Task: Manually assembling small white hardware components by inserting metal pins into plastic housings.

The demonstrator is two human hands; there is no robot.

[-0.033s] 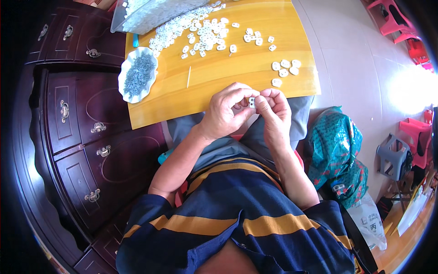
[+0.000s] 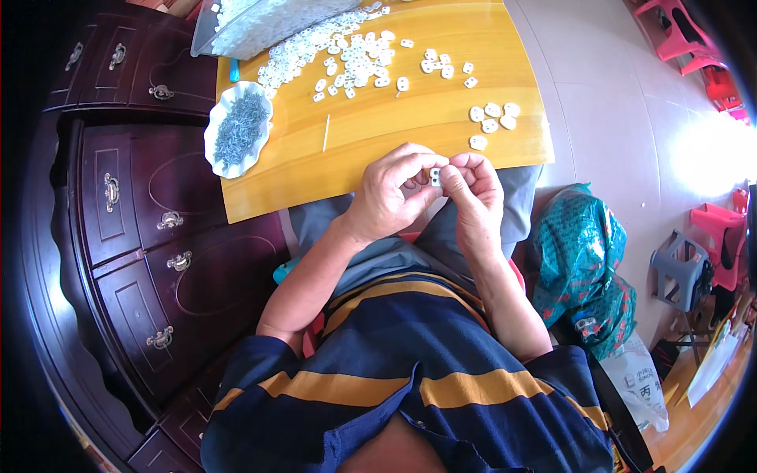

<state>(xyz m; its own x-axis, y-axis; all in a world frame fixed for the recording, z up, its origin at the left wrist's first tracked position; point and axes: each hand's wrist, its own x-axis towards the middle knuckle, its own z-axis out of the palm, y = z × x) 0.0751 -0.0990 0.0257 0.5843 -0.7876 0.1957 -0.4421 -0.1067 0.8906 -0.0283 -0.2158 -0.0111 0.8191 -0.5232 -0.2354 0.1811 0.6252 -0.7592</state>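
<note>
Just past the table's near edge, my left hand (image 2: 394,189) and my right hand (image 2: 475,193) meet over my lap. Between their fingertips is a small white plastic piece (image 2: 435,176) with two dark holes. My left thumb and fingers are closed on it from one side, and my right thumb and forefinger pinch at its other side. Fingers hide part of the piece. Similar white pieces (image 2: 490,124) lie in a small group beyond my right hand. Left of my hands, a thin pale stick (image 2: 326,132) rests on the wooden table (image 2: 378,142).
A white scalloped dish (image 2: 265,135) of small blue-grey parts stands at the table's left edge. Many white pieces (image 2: 359,63) spread from a clear bin (image 2: 206,35) at the back. Dark drawers (image 2: 118,252) flank the left; a green plastic bag (image 2: 579,236) sits right.
</note>
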